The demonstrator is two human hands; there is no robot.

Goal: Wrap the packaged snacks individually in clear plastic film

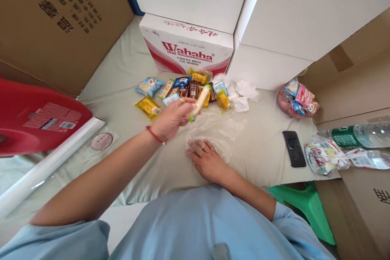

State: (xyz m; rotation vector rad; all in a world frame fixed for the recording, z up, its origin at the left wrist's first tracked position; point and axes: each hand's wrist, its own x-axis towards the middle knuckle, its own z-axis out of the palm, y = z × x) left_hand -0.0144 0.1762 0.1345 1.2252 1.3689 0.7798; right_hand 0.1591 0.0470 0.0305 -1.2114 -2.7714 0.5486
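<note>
My left hand (173, 118), with a red cord bracelet at the wrist, is closed around one end of a pale wrapped snack stick (200, 100) with green ends. It holds the stick tilted above the cloth, in front of a pile of packaged snacks. A clear plastic bag (224, 134) lies flat on the cloth. My right hand (207, 161) rests at its near left edge, palm down with fingers spread, and thin film shows around the fingertips. Close to the left hand are a yellow snack packet (148, 107), a blue packet (149, 86) and brown cocoa packets (194, 90).
Behind the snacks stands a Wahaha water carton (187, 48). Crumpled white plastic (243, 91) lies to its right. Farther right are a bagged bundle of snacks (298, 99), a black phone (294, 149) and plastic bottles (359, 136). A red plastic object (39, 115) and white roll (51, 162) are left.
</note>
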